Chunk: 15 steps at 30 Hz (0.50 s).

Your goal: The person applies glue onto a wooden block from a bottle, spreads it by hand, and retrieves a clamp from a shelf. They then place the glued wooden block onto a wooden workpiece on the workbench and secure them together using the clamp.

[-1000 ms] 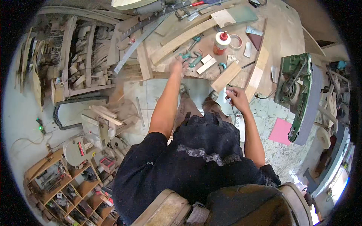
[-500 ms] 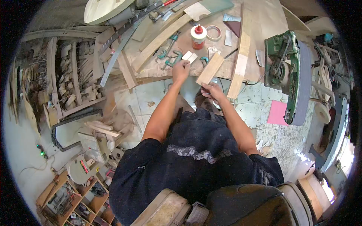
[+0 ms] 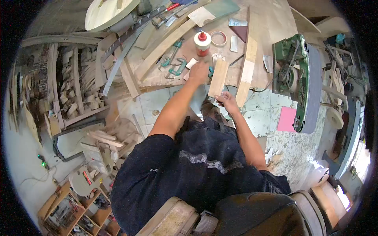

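My left hand (image 3: 199, 73) reaches over the bench front, just below a white glue bottle (image 3: 202, 44) with a red cap. Its fingertips are smeared and partly hidden, so I cannot tell if they hold anything. Beside it lie small pale wood pieces (image 3: 191, 63) and a teal C-clamp (image 3: 179, 67); another small clamp (image 3: 211, 72) shows right of the hand. A flat wooden board (image 3: 218, 78) sticks out over the bench edge. At its near end my right hand (image 3: 228, 103) is closed, fingers pinched, with a small whitish bit at the tips that I cannot make out.
On the workbench (image 3: 267, 23) lie a tape roll (image 3: 219, 38), a long wooden strip (image 3: 249, 59), another clamp (image 3: 172, 53) and several boards. A green belt sander (image 3: 293, 78) stands at the right. Wood offcuts (image 3: 75, 82) fill the left side.
My left hand has moved right and forward, over the spot beside the small wood pieces. My right hand has shifted slightly right and down at the board's end. The view has tilted slightly.
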Motion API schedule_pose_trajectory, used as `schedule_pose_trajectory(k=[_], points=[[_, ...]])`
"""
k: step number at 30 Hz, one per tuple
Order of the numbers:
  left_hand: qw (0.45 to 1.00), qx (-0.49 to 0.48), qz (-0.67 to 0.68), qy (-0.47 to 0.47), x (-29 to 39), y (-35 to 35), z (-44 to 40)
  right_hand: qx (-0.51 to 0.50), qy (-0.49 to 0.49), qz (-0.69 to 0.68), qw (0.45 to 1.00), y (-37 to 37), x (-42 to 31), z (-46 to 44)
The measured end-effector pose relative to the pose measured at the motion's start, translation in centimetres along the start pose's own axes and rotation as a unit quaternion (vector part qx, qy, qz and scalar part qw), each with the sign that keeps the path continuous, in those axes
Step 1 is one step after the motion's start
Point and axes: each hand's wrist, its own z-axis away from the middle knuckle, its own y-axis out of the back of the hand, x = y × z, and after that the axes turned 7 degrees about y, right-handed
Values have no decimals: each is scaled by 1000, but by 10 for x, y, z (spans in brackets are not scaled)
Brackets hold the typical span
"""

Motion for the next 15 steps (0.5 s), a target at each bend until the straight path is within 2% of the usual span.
schedule_pose_trajectory(k=[3, 9, 12, 15], points=[[1000, 23, 6, 4, -6, 6, 6, 8, -9, -49, 999, 2, 6, -8], [967, 75, 205, 130, -43, 10, 43, -6, -13, -37, 999, -3, 8, -19], [898, 45, 372, 231, -58, 17, 72, 3, 9, -76, 997, 2, 29, -34], [772, 21, 569, 283, -60, 22, 106, 17, 0, -118, 993, -2, 23, -27]])
